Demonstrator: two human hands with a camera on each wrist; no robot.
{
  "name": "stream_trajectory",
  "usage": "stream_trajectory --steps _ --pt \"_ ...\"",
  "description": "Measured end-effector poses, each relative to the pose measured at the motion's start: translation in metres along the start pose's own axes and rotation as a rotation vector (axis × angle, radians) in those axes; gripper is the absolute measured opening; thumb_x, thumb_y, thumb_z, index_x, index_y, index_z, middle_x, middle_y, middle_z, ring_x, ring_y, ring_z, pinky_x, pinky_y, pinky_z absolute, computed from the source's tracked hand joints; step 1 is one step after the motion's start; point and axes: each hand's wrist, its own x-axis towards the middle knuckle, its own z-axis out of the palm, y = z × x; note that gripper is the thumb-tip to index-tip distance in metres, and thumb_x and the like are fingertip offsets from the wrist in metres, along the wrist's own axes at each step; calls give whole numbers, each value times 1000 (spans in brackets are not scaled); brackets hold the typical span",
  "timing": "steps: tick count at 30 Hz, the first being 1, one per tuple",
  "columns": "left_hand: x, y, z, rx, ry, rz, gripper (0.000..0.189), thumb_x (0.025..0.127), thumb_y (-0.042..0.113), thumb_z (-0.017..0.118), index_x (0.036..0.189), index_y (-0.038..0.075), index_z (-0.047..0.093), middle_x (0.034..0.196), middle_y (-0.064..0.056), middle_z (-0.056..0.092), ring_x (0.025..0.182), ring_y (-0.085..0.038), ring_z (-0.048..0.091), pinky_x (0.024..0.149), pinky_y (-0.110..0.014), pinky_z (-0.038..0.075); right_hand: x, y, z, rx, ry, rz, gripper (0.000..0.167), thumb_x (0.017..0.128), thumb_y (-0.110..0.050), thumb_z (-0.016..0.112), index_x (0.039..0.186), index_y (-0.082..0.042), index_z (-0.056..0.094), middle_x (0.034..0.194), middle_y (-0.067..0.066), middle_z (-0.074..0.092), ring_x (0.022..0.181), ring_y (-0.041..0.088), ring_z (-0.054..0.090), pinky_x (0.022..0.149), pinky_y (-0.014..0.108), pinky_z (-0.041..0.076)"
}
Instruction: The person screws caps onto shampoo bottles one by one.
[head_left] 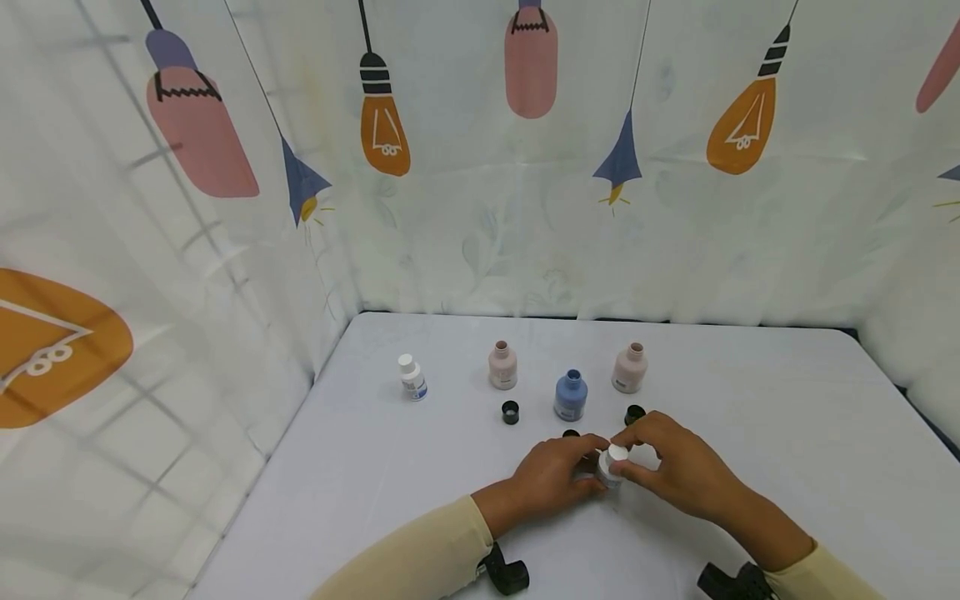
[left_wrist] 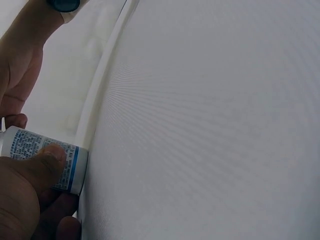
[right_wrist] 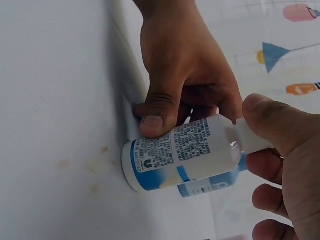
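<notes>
A small white bottle (right_wrist: 175,152) with a blue band and printed label stands upright, its base right at the tabletop. My left hand (head_left: 551,475) grips its body from the left, the thumb lying across the label. From the other side, my right hand (head_left: 678,467) pinches the white cap (head_left: 618,452) on top between thumb and index finger. In the right wrist view, its other fingers curl loosely below the cap. Just behind the hands lies a black cap (head_left: 572,433), partly hidden, and another black cap (head_left: 634,412) sits by the right fingers.
Farther back on the white table (head_left: 375,475) stand an uncapped blue bottle (head_left: 571,397) and two uncapped pale pink bottles, one left (head_left: 502,368), one right (head_left: 629,369). A capped white bottle (head_left: 412,379) stands at far left. One more black cap (head_left: 510,412) lies before the left pink bottle.
</notes>
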Motion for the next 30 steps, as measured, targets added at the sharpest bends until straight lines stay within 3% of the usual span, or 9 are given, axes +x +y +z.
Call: stream_trajectory --steps 5,9,13,17,25,30 --pt "0 -1 0 0 -1 -2 51 91 31 80 136 20 59 122 11 71 110 3 63 94 -22 49 1 0 1 -25 21 -14 39 76 -23 93 105 -27 67 104 -16 58 92 11 60 72 29 53" --pt "0 -1 0 2 2 4 52 91 31 81 137 20 59 123 11 70 111 3 63 95 -23 49 1 -1 -3 -8 -10 2 45 80 -28 91 118 -27 67 115 -13 60 101 11 59 73 29 53" --pt "0 -2 0 3 1 7 52 91 30 80 138 20 58 125 10 70 112 2 63 95 -23 49 -2 3 -7 37 -46 -21 47 84 -22 87 127 -26 68 121 -15 60 104 6 55 71 27 52" --pt "0 -2 0 3 2 12 53 91 31 80 138 19 58 126 10 69 113 2 62 95 -22 49 -2 6 -8 39 -63 -44 42 86 -15 85 123 -29 71 117 -18 60 102 5 55 71 27 52" --pt "0 -3 0 -13 -2 7 51 92 31 80 137 20 59 123 11 71 111 3 62 94 -21 49 0 4 -4 23 -27 1 34 82 -22 89 108 -29 69 104 -18 60 90 7 57 69 25 50" --pt "1 -3 1 -15 -1 10 50 92 31 79 137 21 59 123 11 71 112 3 63 94 -21 48 0 4 -4 13 -26 9 36 80 -25 90 108 -27 68 103 -17 59 91 6 57 70 27 51"
